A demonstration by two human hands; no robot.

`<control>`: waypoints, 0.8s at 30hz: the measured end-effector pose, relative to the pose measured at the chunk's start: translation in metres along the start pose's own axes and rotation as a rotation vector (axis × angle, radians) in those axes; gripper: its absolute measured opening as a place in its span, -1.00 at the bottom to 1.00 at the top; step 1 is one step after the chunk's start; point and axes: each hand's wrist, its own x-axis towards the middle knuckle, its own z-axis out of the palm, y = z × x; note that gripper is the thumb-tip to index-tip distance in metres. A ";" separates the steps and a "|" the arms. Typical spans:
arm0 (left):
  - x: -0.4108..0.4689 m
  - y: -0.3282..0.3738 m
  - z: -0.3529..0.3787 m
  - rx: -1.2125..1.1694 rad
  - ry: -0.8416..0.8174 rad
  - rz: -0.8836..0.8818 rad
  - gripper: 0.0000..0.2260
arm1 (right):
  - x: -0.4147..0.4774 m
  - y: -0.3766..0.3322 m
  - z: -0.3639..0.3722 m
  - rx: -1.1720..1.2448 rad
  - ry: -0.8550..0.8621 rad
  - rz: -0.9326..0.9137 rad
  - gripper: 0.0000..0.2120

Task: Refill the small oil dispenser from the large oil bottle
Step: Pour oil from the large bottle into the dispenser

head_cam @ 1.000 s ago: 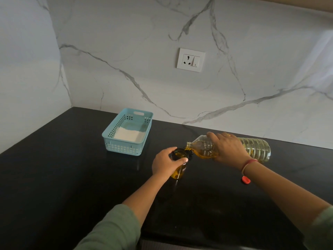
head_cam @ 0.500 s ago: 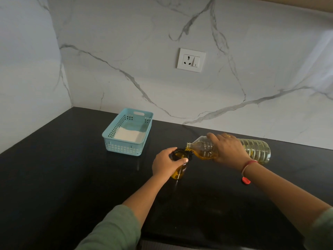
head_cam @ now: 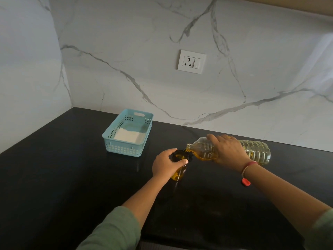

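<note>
The large oil bottle (head_cam: 255,152) is tipped almost level above the table (head_cam: 72,177), its open mouth just over the rim of the small oil dispenser (head_cam: 179,175), which stands upright near the table's middle. The right hand (head_cam: 227,152) grips the bottle from above at its shoulder, fingers curled over the clear ribbed plastic. That looks like the sensible hold, since the thin wall probably gives under a squeeze and could make the oil surge, and the weight appears to sit toward the base at three o'clock. The left hand (head_cam: 165,165) wraps the dispenser's top, thumb and fingers curled round the rim. The dispenser is small and dark amber, probably light enough to tip at a nudge and slick if oil runs down it. The table is glossy black stone, so a spill would likely spread and be hard to spot. A turquoise basket (head_cam: 126,148) sits at ten o'clock of the dispenser, a small red cap (head_cam: 246,182) at four o'clock, and a wall socket (head_cam: 191,61) on the white marble wall (head_cam: 126,51) at twelve.
</note>
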 end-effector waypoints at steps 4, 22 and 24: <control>0.000 0.000 0.000 0.005 0.005 0.003 -0.36 | 0.001 -0.002 0.003 0.033 0.004 0.015 -0.31; -0.002 0.001 -0.002 -0.001 -0.010 0.002 -0.36 | -0.009 -0.009 0.028 0.258 -0.183 0.135 -0.21; -0.002 0.002 -0.002 0.002 -0.008 0.001 -0.36 | -0.013 -0.008 0.027 0.284 -0.195 0.145 -0.20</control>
